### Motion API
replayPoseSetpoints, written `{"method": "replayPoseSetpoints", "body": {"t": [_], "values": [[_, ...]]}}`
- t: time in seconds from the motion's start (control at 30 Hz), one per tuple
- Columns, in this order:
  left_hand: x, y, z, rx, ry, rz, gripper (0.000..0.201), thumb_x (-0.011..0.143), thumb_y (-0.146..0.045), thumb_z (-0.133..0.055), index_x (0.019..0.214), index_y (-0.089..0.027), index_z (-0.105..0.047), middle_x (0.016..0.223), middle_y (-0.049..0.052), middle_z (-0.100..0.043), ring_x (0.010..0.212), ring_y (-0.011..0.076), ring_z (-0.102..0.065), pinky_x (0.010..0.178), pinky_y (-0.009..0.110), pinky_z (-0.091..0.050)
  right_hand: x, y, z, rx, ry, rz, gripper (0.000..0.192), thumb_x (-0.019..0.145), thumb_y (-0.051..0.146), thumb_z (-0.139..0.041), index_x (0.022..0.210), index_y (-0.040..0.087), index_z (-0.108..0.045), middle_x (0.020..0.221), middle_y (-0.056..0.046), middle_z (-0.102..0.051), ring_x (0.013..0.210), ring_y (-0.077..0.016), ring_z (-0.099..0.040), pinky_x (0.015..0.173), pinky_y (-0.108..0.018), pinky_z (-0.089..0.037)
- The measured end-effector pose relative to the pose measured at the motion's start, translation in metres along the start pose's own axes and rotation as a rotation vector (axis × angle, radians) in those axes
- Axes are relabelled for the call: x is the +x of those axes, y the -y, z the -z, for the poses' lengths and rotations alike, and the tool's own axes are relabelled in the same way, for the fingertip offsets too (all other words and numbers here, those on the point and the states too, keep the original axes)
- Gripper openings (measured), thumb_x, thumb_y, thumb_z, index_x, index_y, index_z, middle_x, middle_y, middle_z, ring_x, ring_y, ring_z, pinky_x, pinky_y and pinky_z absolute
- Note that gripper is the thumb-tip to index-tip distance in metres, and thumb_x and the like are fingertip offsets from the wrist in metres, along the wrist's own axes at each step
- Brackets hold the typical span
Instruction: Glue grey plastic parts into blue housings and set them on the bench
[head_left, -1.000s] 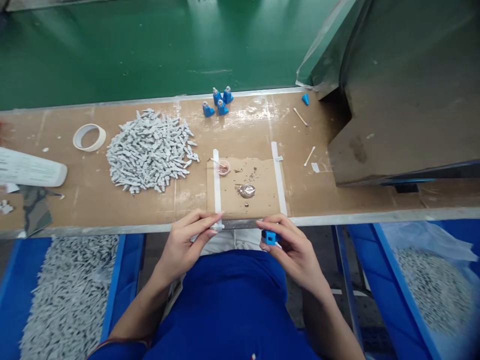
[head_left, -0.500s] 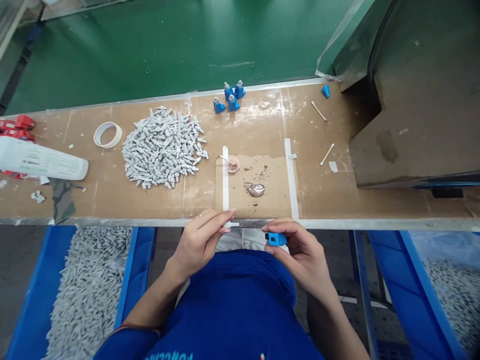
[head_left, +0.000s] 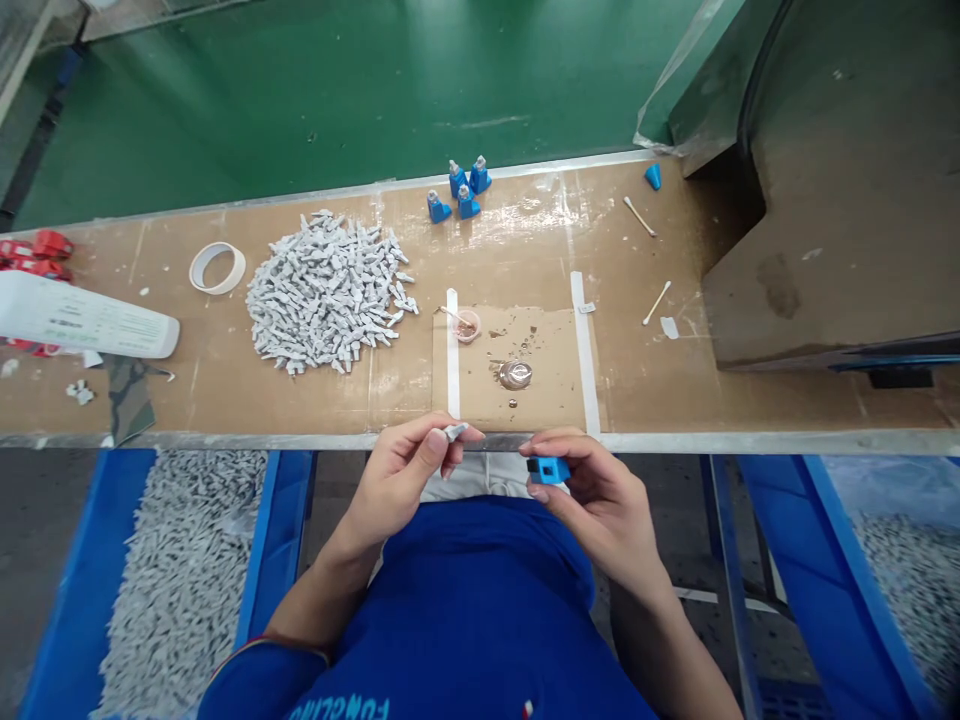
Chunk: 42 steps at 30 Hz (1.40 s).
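Observation:
My left hand (head_left: 409,470) pinches a small grey plastic piece (head_left: 454,432) between thumb and fingers, just in front of the bench edge. To its right, my right hand (head_left: 596,490) grips a small blue plastic part (head_left: 549,470) with a dark end and a square opening in its side. The two pieces are apart. Beyond the hands lies a cardboard sheet (head_left: 480,390) bearing a clear, shiny puddle (head_left: 515,375). A small round cup (head_left: 467,326) on it holds some liquid and a cotton swab.
A heap of grey pieces (head_left: 326,295) lies left of the cardboard, beside a tape roll (head_left: 217,268) and a white bottle (head_left: 82,315). Several blue parts with grey tips (head_left: 466,203) stand at the back. Blue bins (head_left: 255,540) flank me below; a large brown box-like body (head_left: 847,200) stands right.
My left hand has turned the grey piece, so it now points up and rightward with the thumb on top. The right hand still holds the blue part in nearly the same place.

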<state>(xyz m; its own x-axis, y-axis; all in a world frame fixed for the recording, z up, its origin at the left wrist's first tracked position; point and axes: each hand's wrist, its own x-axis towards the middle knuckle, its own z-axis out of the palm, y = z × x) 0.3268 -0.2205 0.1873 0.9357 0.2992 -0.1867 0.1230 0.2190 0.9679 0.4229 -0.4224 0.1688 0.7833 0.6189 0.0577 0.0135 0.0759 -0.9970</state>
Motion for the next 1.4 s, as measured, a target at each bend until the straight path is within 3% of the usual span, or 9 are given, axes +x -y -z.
{"method": "replayPoseSetpoints", "body": {"t": [0.2, 0.37, 0.77, 1.27, 1.4], "values": [[-0.006, -0.014, -0.016, 0.314, -0.117, -0.161, 0.041, 0.104, -0.047, -0.052, 0.087, -0.017, -0.074, 0.072, 0.002, -0.061, 0.065, 0.0119, -0.053, 0.060, 0.026, -0.041, 0.000, 0.003, -0.006, 0.043, 0.027, 0.097, 0.035, 0.085, 0.009, -0.078, 0.114, 0.028, -0.071, 0.107, -0.007, -0.072, 0.101, -0.0198, -0.070, 0.079, -0.029, -0.062], [-0.007, -0.018, -0.020, 0.447, -0.145, -0.240, 0.042, 0.106, -0.045, -0.048, 0.081, -0.018, -0.069, 0.071, 0.001, -0.061, 0.061, 0.0114, -0.051, 0.060, 0.027, -0.039, 0.001, 0.002, -0.013, 0.076, -0.020, 0.118, 0.039, 0.084, 0.005, -0.077, 0.115, 0.028, -0.070, 0.111, -0.007, -0.070, 0.098, -0.0198, -0.069, 0.072, -0.029, -0.062], [-0.008, -0.009, -0.013, 0.501, -0.147, -0.276, 0.033, 0.105, -0.036, -0.052, 0.086, -0.019, -0.073, 0.068, -0.001, -0.057, 0.061, 0.0113, -0.052, 0.058, 0.025, -0.039, 0.004, 0.004, -0.015, 0.140, -0.091, 0.162, 0.035, 0.086, 0.008, -0.077, 0.113, 0.028, -0.067, 0.113, -0.006, -0.066, 0.089, -0.0158, -0.071, 0.071, -0.029, -0.067], [-0.010, -0.004, -0.014, 0.544, -0.199, -0.318, 0.024, 0.101, -0.024, -0.061, 0.117, -0.026, -0.078, 0.089, 0.002, -0.074, 0.074, 0.0120, -0.065, 0.067, 0.023, -0.051, 0.001, 0.003, -0.012, 0.132, -0.106, 0.174, 0.033, 0.086, 0.009, -0.076, 0.111, 0.029, -0.067, 0.113, -0.006, -0.068, 0.101, -0.0197, -0.071, 0.073, -0.032, -0.064], [-0.008, -0.003, -0.015, 0.581, -0.197, -0.331, 0.021, 0.101, -0.025, -0.061, 0.112, -0.024, -0.079, 0.087, 0.003, -0.073, 0.073, 0.0124, -0.065, 0.066, 0.024, -0.051, 0.000, 0.002, -0.011, 0.112, -0.126, 0.177, 0.031, 0.086, 0.011, -0.078, 0.109, 0.028, -0.067, 0.113, -0.005, -0.069, 0.098, -0.0185, -0.071, 0.077, -0.033, -0.064]]}}
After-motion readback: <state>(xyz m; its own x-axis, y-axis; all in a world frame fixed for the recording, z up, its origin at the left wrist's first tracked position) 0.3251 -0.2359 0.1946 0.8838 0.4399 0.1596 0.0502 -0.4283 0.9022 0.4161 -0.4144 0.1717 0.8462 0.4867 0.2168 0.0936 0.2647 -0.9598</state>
